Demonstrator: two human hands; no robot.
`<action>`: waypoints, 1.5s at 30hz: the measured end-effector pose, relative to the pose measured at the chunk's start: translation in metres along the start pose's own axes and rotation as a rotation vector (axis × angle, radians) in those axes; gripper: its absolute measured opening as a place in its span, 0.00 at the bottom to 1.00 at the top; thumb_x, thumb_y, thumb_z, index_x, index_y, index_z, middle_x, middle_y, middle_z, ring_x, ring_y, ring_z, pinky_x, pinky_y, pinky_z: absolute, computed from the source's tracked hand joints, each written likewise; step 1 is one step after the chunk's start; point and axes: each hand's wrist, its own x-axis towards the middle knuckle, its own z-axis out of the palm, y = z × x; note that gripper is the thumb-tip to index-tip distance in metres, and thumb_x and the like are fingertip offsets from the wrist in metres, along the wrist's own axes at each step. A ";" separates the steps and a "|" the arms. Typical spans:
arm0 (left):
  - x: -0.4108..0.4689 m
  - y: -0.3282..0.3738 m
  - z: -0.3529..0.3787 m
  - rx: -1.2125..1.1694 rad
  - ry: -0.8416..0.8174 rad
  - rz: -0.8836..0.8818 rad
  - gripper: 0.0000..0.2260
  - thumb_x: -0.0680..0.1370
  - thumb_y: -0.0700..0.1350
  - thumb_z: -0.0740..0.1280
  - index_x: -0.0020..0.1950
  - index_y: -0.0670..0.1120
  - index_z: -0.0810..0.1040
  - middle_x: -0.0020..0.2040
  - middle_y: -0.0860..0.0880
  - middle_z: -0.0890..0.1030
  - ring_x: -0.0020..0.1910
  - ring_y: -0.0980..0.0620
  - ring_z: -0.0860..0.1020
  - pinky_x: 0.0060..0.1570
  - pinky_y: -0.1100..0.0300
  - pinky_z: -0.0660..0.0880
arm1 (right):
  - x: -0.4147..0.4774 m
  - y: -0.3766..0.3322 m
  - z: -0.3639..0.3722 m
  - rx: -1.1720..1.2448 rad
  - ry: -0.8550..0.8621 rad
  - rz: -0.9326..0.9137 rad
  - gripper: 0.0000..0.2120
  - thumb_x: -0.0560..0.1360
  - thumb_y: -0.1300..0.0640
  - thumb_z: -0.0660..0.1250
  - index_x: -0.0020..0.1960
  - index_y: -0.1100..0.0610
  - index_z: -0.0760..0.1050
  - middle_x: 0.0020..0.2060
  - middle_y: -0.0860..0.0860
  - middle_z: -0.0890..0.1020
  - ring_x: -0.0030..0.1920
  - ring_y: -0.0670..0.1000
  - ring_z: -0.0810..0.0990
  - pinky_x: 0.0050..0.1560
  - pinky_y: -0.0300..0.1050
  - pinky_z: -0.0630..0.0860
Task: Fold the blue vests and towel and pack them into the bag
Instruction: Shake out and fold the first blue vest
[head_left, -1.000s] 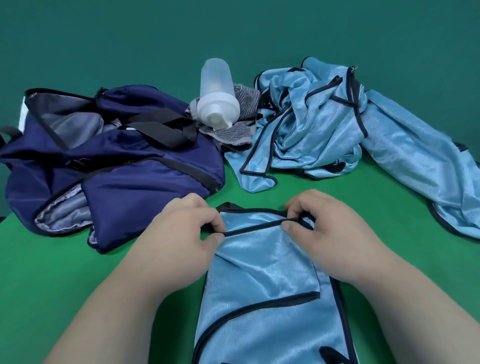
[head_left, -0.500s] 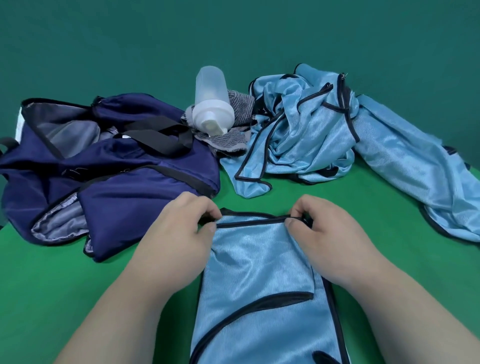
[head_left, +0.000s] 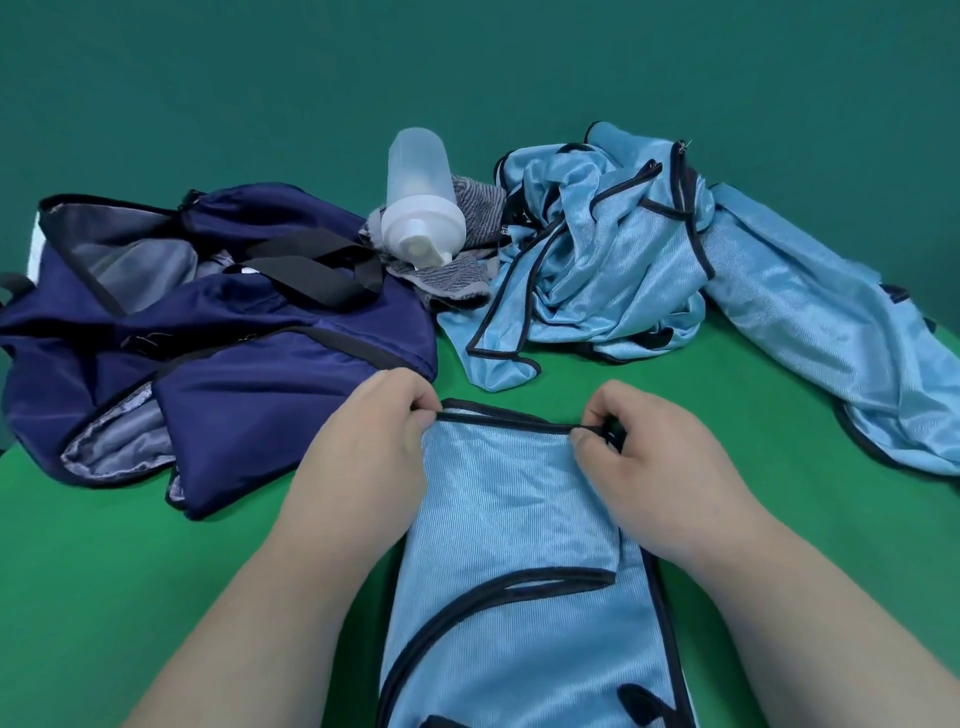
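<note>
Left hand (head_left: 363, 457) and right hand (head_left: 660, 467) each pinch the far trimmed edge of the vest (head_left: 509, 519), right of the bag (head_left: 208, 338).

Up front, folded vest (head_left: 519, 519), light blue with dark trim, flat on the green bench (head_left: 156, 571), far hem pinched at both corners. At back right, crumpled vest pile (head_left: 597, 260), touching it on the right a spread vest (head_left: 831, 338). Grey striped towel (head_left: 457, 273) bunched between pile and bag (head_left: 260, 374): navy, open, slumped at left.
</note>
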 end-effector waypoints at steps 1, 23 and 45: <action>0.000 0.000 0.002 -0.001 -0.001 -0.016 0.08 0.82 0.42 0.61 0.46 0.53 0.73 0.43 0.57 0.75 0.44 0.62 0.72 0.39 0.67 0.68 | 0.000 0.000 0.000 -0.004 0.004 0.002 0.08 0.78 0.52 0.64 0.41 0.49 0.71 0.31 0.48 0.75 0.31 0.46 0.71 0.30 0.40 0.61; 0.004 -0.012 0.012 0.084 -0.099 -0.011 0.09 0.83 0.47 0.60 0.56 0.52 0.80 0.51 0.56 0.74 0.53 0.56 0.72 0.53 0.61 0.68 | 0.001 0.005 0.000 0.011 0.009 0.001 0.05 0.79 0.56 0.66 0.49 0.45 0.75 0.40 0.38 0.78 0.37 0.33 0.73 0.33 0.30 0.66; 0.006 -0.021 0.021 0.130 -0.023 -0.031 0.15 0.76 0.62 0.66 0.57 0.55 0.75 0.51 0.54 0.72 0.53 0.52 0.73 0.50 0.51 0.74 | 0.007 0.019 0.011 0.046 0.026 -0.030 0.09 0.80 0.55 0.66 0.58 0.47 0.81 0.51 0.38 0.78 0.53 0.40 0.73 0.49 0.29 0.66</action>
